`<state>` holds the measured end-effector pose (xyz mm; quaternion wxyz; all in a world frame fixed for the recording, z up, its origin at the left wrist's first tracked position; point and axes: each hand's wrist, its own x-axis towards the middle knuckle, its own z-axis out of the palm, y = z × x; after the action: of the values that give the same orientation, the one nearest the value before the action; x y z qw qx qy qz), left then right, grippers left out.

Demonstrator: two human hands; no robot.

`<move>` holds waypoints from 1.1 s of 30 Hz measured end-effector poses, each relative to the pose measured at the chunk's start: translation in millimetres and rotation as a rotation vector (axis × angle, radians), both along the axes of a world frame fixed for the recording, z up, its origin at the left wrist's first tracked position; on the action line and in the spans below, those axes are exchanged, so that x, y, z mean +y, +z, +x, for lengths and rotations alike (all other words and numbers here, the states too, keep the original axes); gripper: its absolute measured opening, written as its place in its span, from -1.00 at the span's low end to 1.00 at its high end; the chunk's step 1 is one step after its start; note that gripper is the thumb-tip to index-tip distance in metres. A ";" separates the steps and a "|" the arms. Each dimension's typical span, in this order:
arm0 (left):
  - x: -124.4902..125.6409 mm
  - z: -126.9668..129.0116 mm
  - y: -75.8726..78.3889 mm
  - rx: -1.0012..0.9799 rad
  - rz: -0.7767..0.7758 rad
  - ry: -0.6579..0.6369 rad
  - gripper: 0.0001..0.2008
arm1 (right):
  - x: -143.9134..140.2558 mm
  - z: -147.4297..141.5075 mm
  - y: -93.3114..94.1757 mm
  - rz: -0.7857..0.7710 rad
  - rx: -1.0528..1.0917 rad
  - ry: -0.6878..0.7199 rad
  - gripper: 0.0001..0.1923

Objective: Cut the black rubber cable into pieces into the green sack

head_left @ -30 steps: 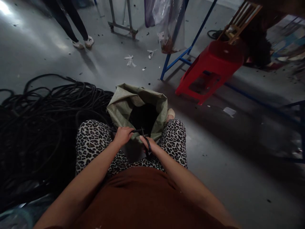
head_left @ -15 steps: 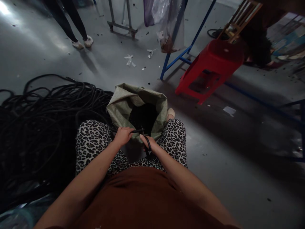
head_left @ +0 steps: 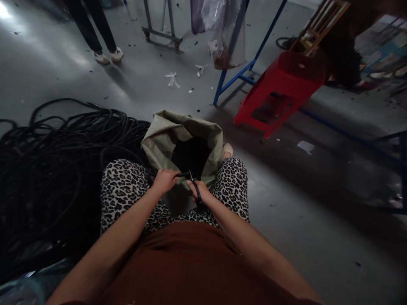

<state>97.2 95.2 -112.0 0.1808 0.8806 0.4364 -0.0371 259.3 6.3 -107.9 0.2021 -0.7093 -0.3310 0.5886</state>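
Observation:
My left hand (head_left: 165, 181) is closed around a black rubber strip (head_left: 182, 174), whose short free end points right over the near rim of an open woven sack (head_left: 155, 142). In my right hand (head_left: 200, 191) are scissors (head_left: 197, 192) with dark handles; their blades stand up at the strip's end. Whether the blades touch the strip I cannot tell. The sack stands between my knees, and dark contents (head_left: 190, 154) show inside, too dim to make out singly.
A large heap of black strips (head_left: 73, 131) lies on the floor at left. A red plastic stool (head_left: 286, 84) and a blue metal frame (head_left: 235, 80) with hanging plastic bags stand at front right. A person's legs (head_left: 98, 29) show at far left, another person at upper right.
My right hand's grip on the scissors has shifted slightly, the handles looking a little more closed. My left hand stays in place on the strip.

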 end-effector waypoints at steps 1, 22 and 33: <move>0.0 0.3 -0.1 0.003 0.002 -0.004 -0.74 | 0.0 0.3 -0.3 0.011 -0.015 0.016 -0.61; 2.1 -1.1 -0.5 0.044 0.044 0.041 -0.74 | -3.4 2.4 -6.8 -0.029 0.029 -0.105 -0.63; 4.1 -1.0 -1.5 0.047 0.079 0.062 -0.74 | -8.5 -1.9 -16.5 -0.007 0.159 0.035 -0.52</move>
<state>96.3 99.3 -113.5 0.1369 0.8720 0.4686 -0.0349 257.4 -2.2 -124.4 0.2149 -0.6551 -0.3240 0.6479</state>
